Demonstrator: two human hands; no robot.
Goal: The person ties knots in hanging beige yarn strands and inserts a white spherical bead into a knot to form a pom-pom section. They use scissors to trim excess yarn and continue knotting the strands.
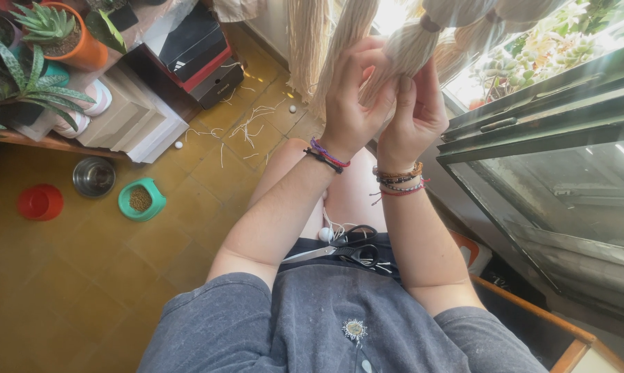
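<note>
— What takes up the most room here?

— The tiled floor [84, 276], open across its left and middle. Along its far edge stand a stepped white stand [129, 117], black boxes [194, 45] and potted succulents [53, 31]. To the right a glass-fronted cabinet [568, 186] closes that side, its edge just beside the right forearm.

— And the work itself?

— A hanging piece of cream macramé cord [412, 45], bundled into thick tassels near the top middle, in front of the bright window. The left hand [350, 103] is closed around one bundle from the left; the right hand [416, 114] has its fingers curled up against the same bundle from below, pinching it.

— Anything smaller?

— Black-handled scissors [346, 252] lie on the lap, beside a white bead [325, 234]. On the floor's left side sit a steel bowl [93, 175], a green bowl of pellets [140, 199] and a red bowl [40, 202], well apart from the legs. Cord scraps [253, 124] litter the tiles under the tassels.
</note>
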